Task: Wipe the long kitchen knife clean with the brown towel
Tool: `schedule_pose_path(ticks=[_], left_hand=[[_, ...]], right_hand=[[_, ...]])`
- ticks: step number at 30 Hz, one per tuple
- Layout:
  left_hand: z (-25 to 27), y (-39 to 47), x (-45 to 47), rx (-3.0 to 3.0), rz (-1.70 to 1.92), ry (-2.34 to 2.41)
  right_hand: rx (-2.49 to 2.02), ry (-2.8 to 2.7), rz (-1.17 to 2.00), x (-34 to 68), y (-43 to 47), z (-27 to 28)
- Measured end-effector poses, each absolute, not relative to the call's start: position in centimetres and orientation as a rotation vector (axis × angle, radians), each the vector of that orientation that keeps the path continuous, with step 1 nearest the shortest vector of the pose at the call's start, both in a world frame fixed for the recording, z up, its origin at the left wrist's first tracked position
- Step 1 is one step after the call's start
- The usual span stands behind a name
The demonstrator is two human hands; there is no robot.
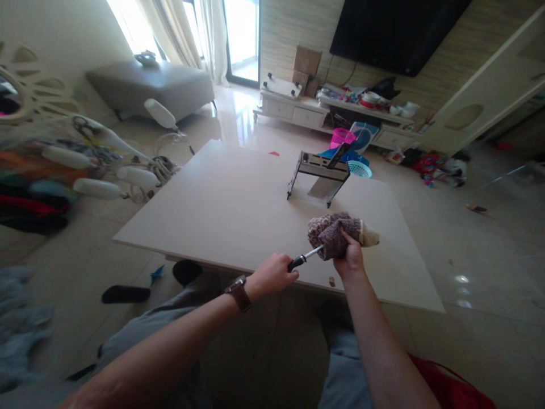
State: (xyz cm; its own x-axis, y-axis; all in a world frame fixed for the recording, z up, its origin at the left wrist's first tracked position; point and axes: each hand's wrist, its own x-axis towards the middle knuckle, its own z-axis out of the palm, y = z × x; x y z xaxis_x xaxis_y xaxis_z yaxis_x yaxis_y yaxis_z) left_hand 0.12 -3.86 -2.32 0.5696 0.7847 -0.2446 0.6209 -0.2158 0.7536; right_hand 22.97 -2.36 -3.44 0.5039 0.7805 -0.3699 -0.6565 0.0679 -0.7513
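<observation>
My left hand (276, 274), with a watch on its wrist, is closed around the black handle of a thin metal-shafted tool (298, 262), perhaps a screwdriver. The shaft reaches right, to a fuzzy grey-brown bundle (334, 236) with a cream end; its tip is hidden there. My right hand (351, 254) grips that bundle from below and the right, thumb on top. Both hands are over the near right part of a white table (204, 199). Behind the bundle stands a metal frame (321, 165) on small feet, with a dark piece sticking up from its top.
A small yellow sticker-like figure (331, 281) lies by the table's near edge. Pink (342, 137) and light-blue baskets (360, 168) are beyond the frame. A white multi-armed stand (128, 150) is at the left. A black slipper (126, 293) lies on the floor.
</observation>
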Motion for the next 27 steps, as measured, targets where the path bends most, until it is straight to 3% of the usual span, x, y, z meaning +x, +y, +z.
schedule_pose_path(ticks=[19, 27], left_hand=[[-3.2, -3.2, 0.1, 1.835, 0.271, 1.143], [-2.5, -3.3, 0.7, 1.886, 0.245, 1.089]], right_hand=[[-1.033, -0.188, 1.173, 17.0, -2.9, -4.3], [-0.988, -0.158, 1.028, 21.5, -2.0, -3.8]])
